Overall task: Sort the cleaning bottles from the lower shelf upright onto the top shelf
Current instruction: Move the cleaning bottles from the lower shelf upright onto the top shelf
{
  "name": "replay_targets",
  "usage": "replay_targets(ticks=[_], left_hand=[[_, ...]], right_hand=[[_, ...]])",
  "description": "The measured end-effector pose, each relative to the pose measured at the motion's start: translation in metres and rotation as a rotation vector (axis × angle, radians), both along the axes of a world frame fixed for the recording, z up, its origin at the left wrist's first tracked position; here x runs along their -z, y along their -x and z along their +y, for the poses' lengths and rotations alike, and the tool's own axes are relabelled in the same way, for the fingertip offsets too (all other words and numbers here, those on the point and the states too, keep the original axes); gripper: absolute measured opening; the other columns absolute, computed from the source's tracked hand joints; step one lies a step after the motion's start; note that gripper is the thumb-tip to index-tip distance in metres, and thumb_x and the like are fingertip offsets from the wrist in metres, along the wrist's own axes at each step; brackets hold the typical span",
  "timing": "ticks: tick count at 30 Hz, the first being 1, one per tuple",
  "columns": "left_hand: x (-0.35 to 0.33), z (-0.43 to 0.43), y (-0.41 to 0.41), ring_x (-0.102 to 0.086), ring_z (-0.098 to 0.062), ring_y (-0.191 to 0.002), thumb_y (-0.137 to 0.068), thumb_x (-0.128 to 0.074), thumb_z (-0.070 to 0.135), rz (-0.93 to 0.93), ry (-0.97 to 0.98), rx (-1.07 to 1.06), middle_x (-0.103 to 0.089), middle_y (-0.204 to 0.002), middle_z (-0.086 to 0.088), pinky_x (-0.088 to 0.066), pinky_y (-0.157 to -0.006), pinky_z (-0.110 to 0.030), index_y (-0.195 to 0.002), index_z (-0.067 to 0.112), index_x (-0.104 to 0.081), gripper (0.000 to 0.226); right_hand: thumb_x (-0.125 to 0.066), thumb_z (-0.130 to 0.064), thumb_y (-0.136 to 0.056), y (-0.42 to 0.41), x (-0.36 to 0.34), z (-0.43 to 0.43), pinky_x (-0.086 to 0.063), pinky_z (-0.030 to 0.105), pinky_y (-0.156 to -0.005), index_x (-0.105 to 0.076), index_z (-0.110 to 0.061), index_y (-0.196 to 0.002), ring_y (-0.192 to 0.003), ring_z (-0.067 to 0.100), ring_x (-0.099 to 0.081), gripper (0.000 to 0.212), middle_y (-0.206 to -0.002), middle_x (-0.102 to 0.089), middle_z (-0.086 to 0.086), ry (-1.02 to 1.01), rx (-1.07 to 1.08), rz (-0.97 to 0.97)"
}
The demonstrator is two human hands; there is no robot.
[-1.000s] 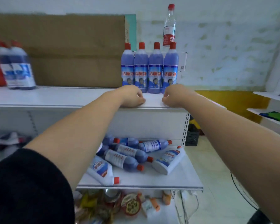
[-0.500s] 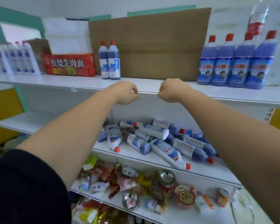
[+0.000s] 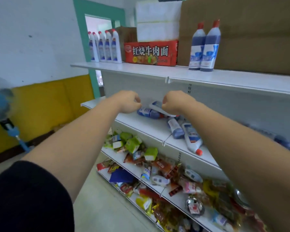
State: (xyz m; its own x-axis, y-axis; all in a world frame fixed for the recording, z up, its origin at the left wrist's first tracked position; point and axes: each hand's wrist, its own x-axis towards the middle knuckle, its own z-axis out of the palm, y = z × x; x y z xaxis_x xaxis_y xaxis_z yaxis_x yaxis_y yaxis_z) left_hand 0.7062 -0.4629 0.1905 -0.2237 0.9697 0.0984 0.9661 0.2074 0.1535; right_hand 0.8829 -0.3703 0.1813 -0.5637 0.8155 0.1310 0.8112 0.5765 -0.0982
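Several blue and white cleaning bottles (image 3: 192,137) lie on their sides on the lower shelf (image 3: 146,126). Two dark blue bottles (image 3: 204,47) stand upright on the top shelf (image 3: 208,77), and several white ones (image 3: 105,46) stand at its left end. My left hand (image 3: 127,102) and my right hand (image 3: 174,102) hover side by side in front of the lower shelf, fingers curled, holding nothing. A lying blue bottle (image 3: 149,113) shows between and just behind them.
A red noodle carton (image 3: 151,52), white boxes (image 3: 157,22) and a large cardboard sheet (image 3: 258,34) line the back of the top shelf. Snack packets (image 3: 157,173) crowd the two bottom shelves. A blue fan (image 3: 2,104) stands at the left by a yellow wall.
The view has swung left along the shelving. Both hands have dropped from the top shelf's front edge to the level of the lower shelf, still curled and holding nothing.
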Motion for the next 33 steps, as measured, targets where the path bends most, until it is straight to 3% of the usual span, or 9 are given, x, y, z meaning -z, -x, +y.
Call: replay_targets(ticks=[3,6,8,12,16,24,27,31,33], left_hand=[[0.02,0.005,0.037,-0.055,-0.029,-0.125,-0.1,-0.052,0.035,-0.027,0.02,-0.05,-0.06,-0.139,-0.008,-0.042,-0.101,-0.032,-0.137,0.018,-0.06,0.041],[0.044,0.021,0.069,-0.055,-0.029,-0.125,-0.1,-0.051,0.033,-0.046,0.045,-0.078,-0.06,-0.139,-0.009,-0.043,-0.1,-0.032,-0.137,0.018,-0.06,0.041],[0.061,0.038,0.087,-0.054,-0.03,-0.126,-0.1,-0.051,0.034,-0.066,0.079,-0.076,-0.058,-0.141,-0.009,-0.042,-0.102,-0.034,-0.14,0.019,-0.057,0.043],[0.087,0.086,0.117,-0.052,-0.03,-0.128,-0.099,-0.05,0.034,-0.065,0.097,-0.051,-0.055,-0.144,-0.009,-0.043,-0.106,-0.038,-0.142,0.023,-0.054,0.045],[0.103,0.138,0.139,-0.048,-0.031,-0.134,-0.101,-0.05,0.031,-0.073,0.126,0.021,-0.051,-0.148,-0.011,-0.039,-0.107,-0.035,-0.145,0.019,-0.052,0.046],[0.13,0.219,0.185,-0.053,-0.031,-0.128,-0.1,-0.052,0.024,-0.088,0.167,0.166,-0.057,-0.14,-0.014,-0.042,-0.099,-0.031,-0.137,0.014,-0.058,0.039],[0.14,0.256,0.207,-0.058,-0.032,-0.12,-0.097,-0.055,0.028,-0.065,0.157,0.257,-0.061,-0.133,-0.015,-0.045,-0.093,-0.032,-0.131,0.013,-0.061,0.037],[0.151,0.297,0.228,-0.061,-0.034,-0.107,-0.098,-0.053,0.023,-0.012,0.202,0.427,-0.065,-0.122,-0.021,-0.043,-0.078,-0.03,-0.116,0.005,-0.066,0.028],[0.156,0.315,0.235,-0.061,-0.032,-0.096,-0.097,-0.051,0.02,0.022,0.237,0.49,-0.067,-0.114,-0.022,-0.037,-0.07,-0.028,-0.104,0.007,-0.066,0.021]], right_hand=[[-0.045,-0.046,-0.083,0.033,0.018,0.01,-0.049,0.035,-0.076,-0.064,-0.011,-0.097,-0.087,0.033,-0.057,0.042,-0.102,-0.064,0.013,0.06,-0.004,-0.03],[-0.03,-0.055,-0.066,0.063,0.038,0.028,-0.052,0.039,-0.089,-0.067,-0.011,-0.114,-0.096,0.035,-0.06,0.074,-0.116,-0.065,0.014,0.091,-0.003,-0.015],[-0.029,-0.059,-0.067,0.081,0.055,0.047,-0.051,0.043,-0.095,-0.064,-0.014,-0.122,-0.104,0.037,-0.06,0.079,-0.124,-0.063,0.013,0.115,0.029,0.0],[-0.043,-0.041,-0.092,0.111,0.088,0.088,-0.048,0.039,-0.089,-0.059,-0.009,-0.124,-0.108,0.038,-0.06,0.048,-0.124,-0.062,0.018,0.113,0.083,-0.004],[-0.046,-0.033,-0.095,0.131,0.111,0.126,-0.049,0.04,-0.092,-0.06,-0.015,-0.121,-0.112,0.034,-0.059,0.035,-0.124,-0.063,0.014,0.093,0.121,-0.014],[-0.045,-0.031,-0.097,0.16,0.139,0.182,-0.04,0.031,-0.078,-0.059,-0.014,-0.127,-0.107,0.031,-0.06,0.038,-0.125,-0.062,0.013,0.132,0.288,-0.096],[-0.047,-0.033,-0.095,0.171,0.149,0.202,-0.048,0.033,-0.083,-0.06,-0.013,-0.126,-0.095,0.028,-0.057,0.04,-0.119,-0.064,0.012,0.173,0.387,-0.095],[-0.049,-0.032,-0.093,0.188,0.165,0.218,-0.05,0.037,-0.097,-0.057,-0.011,-0.13,-0.104,0.029,-0.06,0.043,-0.119,-0.063,0.013,0.212,0.537,-0.054],[-0.05,-0.034,-0.092,0.193,0.176,0.224,-0.052,0.041,-0.098,-0.059,-0.012,-0.127,-0.1,0.029,-0.06,0.043,-0.113,-0.063,0.012,0.232,0.625,-0.021]])
